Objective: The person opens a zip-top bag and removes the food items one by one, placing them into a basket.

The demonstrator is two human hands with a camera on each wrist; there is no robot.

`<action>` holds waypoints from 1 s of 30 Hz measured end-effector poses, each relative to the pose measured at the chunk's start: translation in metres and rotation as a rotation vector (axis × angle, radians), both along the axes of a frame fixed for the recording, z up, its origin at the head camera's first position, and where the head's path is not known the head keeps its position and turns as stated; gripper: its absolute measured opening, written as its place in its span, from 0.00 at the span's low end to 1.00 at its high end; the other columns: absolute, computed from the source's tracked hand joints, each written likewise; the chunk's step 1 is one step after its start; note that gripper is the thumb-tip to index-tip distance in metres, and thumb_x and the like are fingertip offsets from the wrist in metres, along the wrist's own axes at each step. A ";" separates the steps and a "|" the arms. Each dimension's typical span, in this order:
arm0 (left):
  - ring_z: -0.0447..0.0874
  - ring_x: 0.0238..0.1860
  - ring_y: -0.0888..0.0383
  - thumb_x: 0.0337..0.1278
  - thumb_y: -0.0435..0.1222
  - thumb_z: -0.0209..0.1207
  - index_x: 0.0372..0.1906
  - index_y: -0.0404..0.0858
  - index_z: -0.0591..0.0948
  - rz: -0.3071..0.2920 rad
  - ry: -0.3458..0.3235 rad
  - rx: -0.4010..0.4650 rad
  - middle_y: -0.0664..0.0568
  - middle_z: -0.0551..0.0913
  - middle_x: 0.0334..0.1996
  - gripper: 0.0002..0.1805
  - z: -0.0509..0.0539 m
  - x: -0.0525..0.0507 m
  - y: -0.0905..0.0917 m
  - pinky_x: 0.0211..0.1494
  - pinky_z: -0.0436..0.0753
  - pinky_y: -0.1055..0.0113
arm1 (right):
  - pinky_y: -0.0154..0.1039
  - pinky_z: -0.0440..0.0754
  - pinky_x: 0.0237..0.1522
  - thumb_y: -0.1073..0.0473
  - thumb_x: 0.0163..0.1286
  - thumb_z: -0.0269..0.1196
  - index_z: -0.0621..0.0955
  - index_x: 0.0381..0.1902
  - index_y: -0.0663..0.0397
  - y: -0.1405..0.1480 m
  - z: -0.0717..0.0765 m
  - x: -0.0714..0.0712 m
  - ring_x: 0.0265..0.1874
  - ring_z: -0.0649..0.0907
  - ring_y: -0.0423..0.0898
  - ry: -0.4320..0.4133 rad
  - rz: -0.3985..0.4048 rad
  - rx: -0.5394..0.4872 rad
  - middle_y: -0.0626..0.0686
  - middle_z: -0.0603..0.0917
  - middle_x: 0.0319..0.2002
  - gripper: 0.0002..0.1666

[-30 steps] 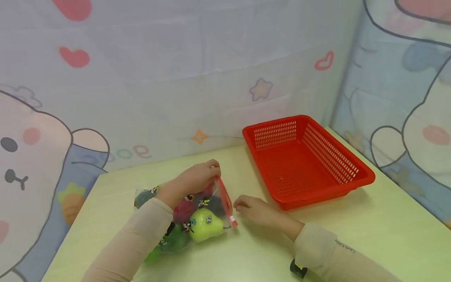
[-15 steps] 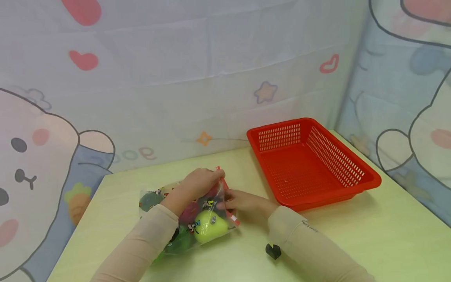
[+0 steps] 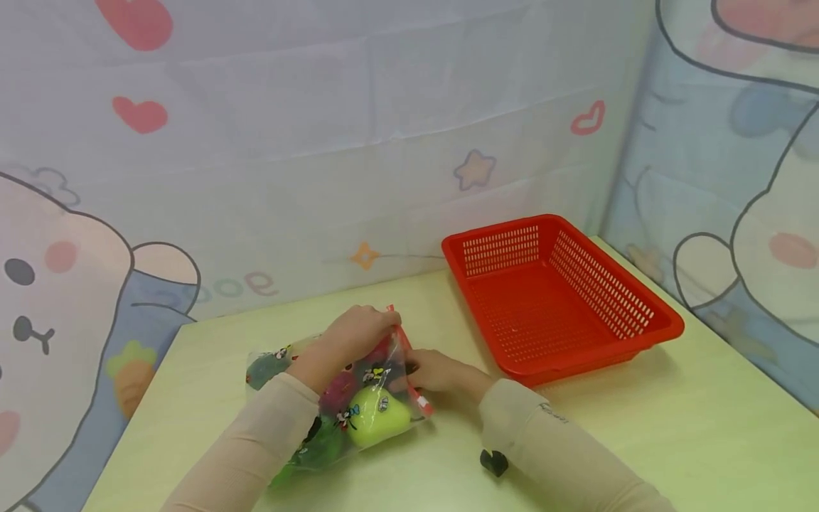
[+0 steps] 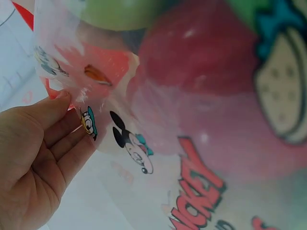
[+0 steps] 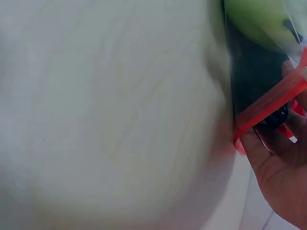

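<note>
A clear printed zip bag [image 3: 301, 363] full of toy fruit lies on the table. My left hand [image 3: 361, 333] pinches its upper edge by the red zip strip [image 3: 402, 337], thumb in front in the left wrist view. My right hand [image 3: 441, 371] reaches into the bag's mouth, its fingers round a dark glossy thing [image 5: 276, 117], mostly hidden by the strip and hand. Through the plastic show a yellow-green pear [image 3: 380, 418], a dark pink fruit [image 3: 338, 393] and green pieces [image 3: 323, 444]. In the left wrist view a large red-pink fruit [image 4: 192, 62] fills the bag.
A red plastic basket [image 3: 544, 370] with slotted walls stands at the right back, its inside bare. The pale table [image 3: 448, 462] meets a printed cloth backdrop [image 3: 288, 178] behind. A small black piece [image 3: 494, 462] hangs at the right wrist.
My right hand has moved left from beside the bag into its mouth and onto the dark thing. The left hand keeps its hold on the edge.
</note>
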State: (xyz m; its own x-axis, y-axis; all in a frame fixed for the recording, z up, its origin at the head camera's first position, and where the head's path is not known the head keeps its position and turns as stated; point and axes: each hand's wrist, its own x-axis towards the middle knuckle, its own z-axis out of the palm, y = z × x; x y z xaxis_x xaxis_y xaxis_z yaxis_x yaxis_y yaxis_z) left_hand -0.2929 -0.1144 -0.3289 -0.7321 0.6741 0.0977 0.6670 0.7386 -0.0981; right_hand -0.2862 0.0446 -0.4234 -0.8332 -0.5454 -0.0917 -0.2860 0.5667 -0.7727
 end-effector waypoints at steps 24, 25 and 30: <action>0.74 0.26 0.58 0.64 0.36 0.52 0.45 0.45 0.80 0.031 -0.117 -0.016 0.54 0.83 0.31 0.10 0.005 -0.004 0.002 0.39 0.79 0.64 | 0.38 0.77 0.33 0.48 0.57 0.66 0.77 0.48 0.57 0.050 0.082 0.073 0.30 0.76 0.45 0.315 -0.195 0.337 0.51 0.81 0.36 0.25; 0.74 0.26 0.58 0.64 0.36 0.52 0.45 0.45 0.80 0.026 -0.115 -0.010 0.53 0.83 0.31 0.10 0.005 -0.003 0.002 0.39 0.79 0.63 | 0.37 0.76 0.32 0.48 0.57 0.66 0.77 0.47 0.55 0.052 0.088 0.074 0.29 0.76 0.44 0.311 -0.182 0.341 0.49 0.81 0.34 0.24; 0.73 0.26 0.57 0.63 0.33 0.52 0.44 0.45 0.81 0.016 -0.109 0.013 0.53 0.83 0.30 0.10 0.001 0.001 0.005 0.39 0.79 0.63 | 0.35 0.77 0.32 0.47 0.56 0.66 0.76 0.53 0.52 0.067 0.120 0.065 0.32 0.77 0.44 0.249 -0.176 0.358 0.49 0.82 0.38 0.29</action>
State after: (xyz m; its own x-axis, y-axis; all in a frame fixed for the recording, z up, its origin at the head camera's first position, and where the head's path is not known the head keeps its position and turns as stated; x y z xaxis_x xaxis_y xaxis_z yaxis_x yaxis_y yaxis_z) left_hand -0.2920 -0.1097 -0.3279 -0.7494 0.6616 0.0256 0.6615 0.7498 -0.0157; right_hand -0.2217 0.1117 -0.3032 -0.9307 -0.3641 -0.0337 -0.3135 0.8419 -0.4393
